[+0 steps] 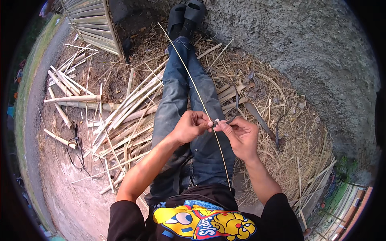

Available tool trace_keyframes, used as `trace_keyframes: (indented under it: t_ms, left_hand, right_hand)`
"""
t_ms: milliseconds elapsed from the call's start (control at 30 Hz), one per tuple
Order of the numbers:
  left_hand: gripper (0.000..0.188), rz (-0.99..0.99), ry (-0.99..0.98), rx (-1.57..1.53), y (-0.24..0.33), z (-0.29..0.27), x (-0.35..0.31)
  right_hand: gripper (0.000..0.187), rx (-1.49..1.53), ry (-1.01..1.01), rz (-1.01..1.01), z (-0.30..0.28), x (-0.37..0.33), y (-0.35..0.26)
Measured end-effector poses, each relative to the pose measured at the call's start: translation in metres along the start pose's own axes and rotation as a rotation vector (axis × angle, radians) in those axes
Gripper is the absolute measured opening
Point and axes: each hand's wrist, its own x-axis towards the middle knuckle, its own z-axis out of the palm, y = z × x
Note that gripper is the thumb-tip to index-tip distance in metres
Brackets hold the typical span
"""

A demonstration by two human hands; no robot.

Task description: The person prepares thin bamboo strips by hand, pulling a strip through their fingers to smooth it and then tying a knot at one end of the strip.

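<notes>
A long thin bamboo strip runs slantwise over my outstretched legs, from near my feet down to my waist. My left hand is closed in a pinch at the strip's lower half. On the strip's other side, my right hand pinches a narrow dark band, which looks like rubber. The band's loose end curves up beside my knee. Between my fingertips a small dark bit of the band meets the bamboo, with something small and pale beside it. My fingers partly cover this spot.
Split bamboo pieces lie heaped left of my legs, near dark bands. Shavings and a dark blade-like tool lie to the right, below a rough grey wall. A slatted bamboo panel stands at far left.
</notes>
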Motion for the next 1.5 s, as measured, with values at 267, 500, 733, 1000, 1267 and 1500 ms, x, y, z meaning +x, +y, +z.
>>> trace_keyframes:
  t_ms: [267, 500, 733, 1000, 1267, 1500]
  left_hand:
    - [0.016, -0.041, 0.017, -0.002, 0.007, 0.005, 0.006]
    - [0.018, -0.053, 0.049, 0.015, 0.013, 0.004, 0.007]
    - [0.014, 0.025, 0.145, 0.193, 0.016, -0.004, 0.0]
    - [0.017, 0.01, 0.065, 0.102, 0.022, -0.002, -0.003]
    - [0.015, 0.053, 0.067, 0.093, 0.017, -0.006, 0.0]
    - [0.016, 0.027, 0.067, 0.124, 0.019, -0.003, 0.002]
  right_hand:
    - [0.009, -0.39, 0.118, -0.179, 0.023, -0.032, 0.014]
    - [0.016, -0.753, 0.028, -0.283, 0.019, -0.031, 0.032]
    - [0.025, -0.488, -0.099, -0.194, 0.002, -0.032, 0.013]
    - [0.03, 0.563, -0.234, 0.532, -0.011, 0.001, 0.079]
    - [0.037, 1.082, -0.491, 0.616, -0.005, -0.004, 0.118]
    - [0.025, 1.261, -0.539, 0.551, 0.008, -0.005, 0.127]
